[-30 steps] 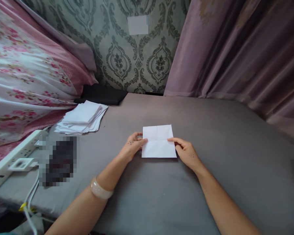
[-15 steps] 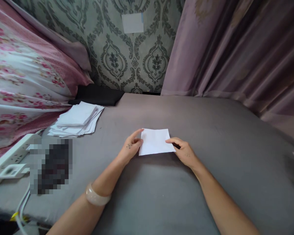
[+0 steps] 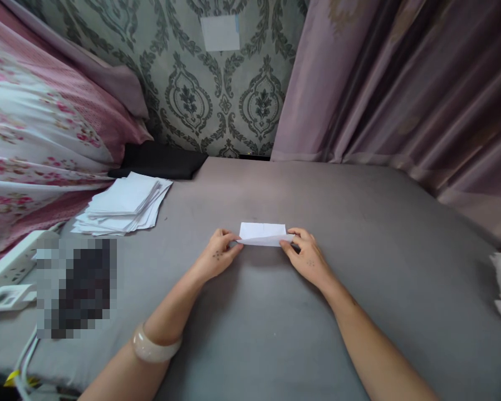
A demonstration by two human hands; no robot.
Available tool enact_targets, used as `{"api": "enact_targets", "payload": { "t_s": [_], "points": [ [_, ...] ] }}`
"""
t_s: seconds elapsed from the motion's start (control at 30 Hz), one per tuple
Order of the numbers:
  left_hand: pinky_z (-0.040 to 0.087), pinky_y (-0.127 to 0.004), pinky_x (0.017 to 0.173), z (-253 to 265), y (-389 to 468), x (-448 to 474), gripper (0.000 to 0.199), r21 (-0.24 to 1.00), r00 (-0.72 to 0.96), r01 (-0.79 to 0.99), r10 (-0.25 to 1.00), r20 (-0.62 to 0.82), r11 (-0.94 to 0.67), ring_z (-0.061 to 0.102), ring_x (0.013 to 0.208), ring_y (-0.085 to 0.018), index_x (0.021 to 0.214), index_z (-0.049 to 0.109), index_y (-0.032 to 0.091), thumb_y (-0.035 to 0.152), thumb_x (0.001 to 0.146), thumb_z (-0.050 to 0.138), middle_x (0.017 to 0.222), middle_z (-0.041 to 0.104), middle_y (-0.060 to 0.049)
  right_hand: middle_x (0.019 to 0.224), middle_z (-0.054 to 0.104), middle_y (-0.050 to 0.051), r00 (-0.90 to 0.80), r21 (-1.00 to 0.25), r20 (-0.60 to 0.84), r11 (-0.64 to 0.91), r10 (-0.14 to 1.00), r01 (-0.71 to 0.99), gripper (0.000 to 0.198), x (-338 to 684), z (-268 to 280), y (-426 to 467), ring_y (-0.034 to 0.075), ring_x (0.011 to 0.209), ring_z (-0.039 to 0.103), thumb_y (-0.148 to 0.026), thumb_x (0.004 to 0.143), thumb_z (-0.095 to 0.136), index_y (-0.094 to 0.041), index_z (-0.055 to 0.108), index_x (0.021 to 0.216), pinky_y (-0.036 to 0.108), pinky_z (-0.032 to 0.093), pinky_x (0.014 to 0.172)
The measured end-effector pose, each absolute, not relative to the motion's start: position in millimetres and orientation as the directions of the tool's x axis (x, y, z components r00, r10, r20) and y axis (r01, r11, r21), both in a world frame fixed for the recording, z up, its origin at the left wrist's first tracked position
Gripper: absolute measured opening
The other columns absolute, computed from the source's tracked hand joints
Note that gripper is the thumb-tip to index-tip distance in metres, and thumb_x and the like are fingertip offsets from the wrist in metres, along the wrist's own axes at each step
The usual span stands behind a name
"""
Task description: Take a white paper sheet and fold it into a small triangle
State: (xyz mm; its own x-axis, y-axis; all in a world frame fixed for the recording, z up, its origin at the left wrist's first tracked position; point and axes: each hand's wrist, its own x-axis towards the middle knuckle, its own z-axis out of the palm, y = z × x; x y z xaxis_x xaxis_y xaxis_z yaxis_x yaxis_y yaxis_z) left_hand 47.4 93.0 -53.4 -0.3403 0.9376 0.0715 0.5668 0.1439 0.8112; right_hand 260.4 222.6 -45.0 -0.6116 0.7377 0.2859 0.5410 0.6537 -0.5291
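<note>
Paper [image 3: 262, 230]: pinched, left hand [image 3: 220, 253], right hand [image 3: 308, 258] | power strip [image 3: 20, 252]: plugged-in adapter [image 3: 6, 298]

i wear the one camera on my head; it looks forward and down over the grey surface [image 3: 271, 356]. it views from above and behind my left hand [image 3: 216, 255] and right hand [image 3: 308, 259], well apart from them, so they sit small, just below mid-frame, my forearms [image 3: 169, 312] entering from the bottom edge. the wide view reaches the patterned wall [image 3: 225, 106] ahead and the mauve curtain [image 3: 384, 83] rightward.
</note>
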Motion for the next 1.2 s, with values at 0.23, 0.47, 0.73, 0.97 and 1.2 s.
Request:
{"api": "enact_targets", "payload": {
  "t_s": [0.23,0.47,0.73,0.97,1.2],
  "points": [
    [0.043,-0.034,0.077,-49.2,106.2,58.5,0.026,0.747,-0.532,0.593,0.843,0.084,0.3,0.052,0.078,-0.018,0.081,0.067,0.016,0.037,0.082,0.053,0.087,0.055,-0.007,0.101,0.059,0.011,-0.528,-0.494,0.326,0.618,0.784,0.612,0.03,251.8,-48.5,227.3,0.024,0.093,0.056,-0.04,0.083,0.052,-0.019,0.058,0.063,0.04,0.044,0.086],
    [0.042,-0.033,0.075,-52.8,110.9,60.3,0.023,0.685,-0.575,0.626,0.814,0.085,0.372,0.053,0.08,-0.019,0.075,0.062,0.016,0.036,0.082,0.054,0.087,0.054,-0.007,0.093,0.054,0.009,-0.487,-0.496,0.304,0.573,0.819,0.653,0.027,248.5,-50.2,230.3,0.022,0.085,0.057,-0.041,0.08,0.056,-0.021,0.051,0.062,0.038,0.044,0.082],
    [0.045,-0.033,0.071,-51.9,106.7,64.5,0.023,0.556,-0.522,0.744,0.842,0.136,0.371,0.054,0.086,-0.021,0.095,0.056,0.016,0.036,0.087,0.048,0.098,0.052,-0.01,0.089,0.051,0.006,-0.467,-0.52,0.293,0.549,0.834,0.654,0.023,249.6,-46.4,229.4,0.021,0.082,0.056,-0.037,0.077,0.06,-0.021,0.051,0.063,0.036,0.044,0.081],
    [0.036,-0.041,0.101,-50.2,108.4,65.5,0.047,0.281,0.065,0.946,0.943,0.327,-0.163,0.04,0.12,-0.024,0.122,0.049,0.017,0.0,0.081,0.033,0.129,0.048,-0.012,0.09,0.053,0.005,-0.491,-0.579,0.27,0.547,0.828,0.604,0.017,256.8,-45.5,233.7,0.018,0.077,0.056,-0.033,0.076,0.061,-0.02,0.056,0.067,0.033,0.045,0.075],
    [0.042,-0.035,0.091,-45.3,114.8,70.5,0.031,0.345,0.085,0.918,0.946,0.313,-0.197,0.051,0.105,-0.023,0.113,0.058,0.021,0.03,0.094,0.035,0.115,0.058,-0.01,0.089,0.056,0.006,-0.489,-0.615,0.321,0.571,0.811,0.543,0.014,259.2,-50.3,236.7,0.018,0.077,0.058,-0.033,0.078,0.056,-0.02,0.059,0.072,0.033,0.046,0.07]
  ]
}}
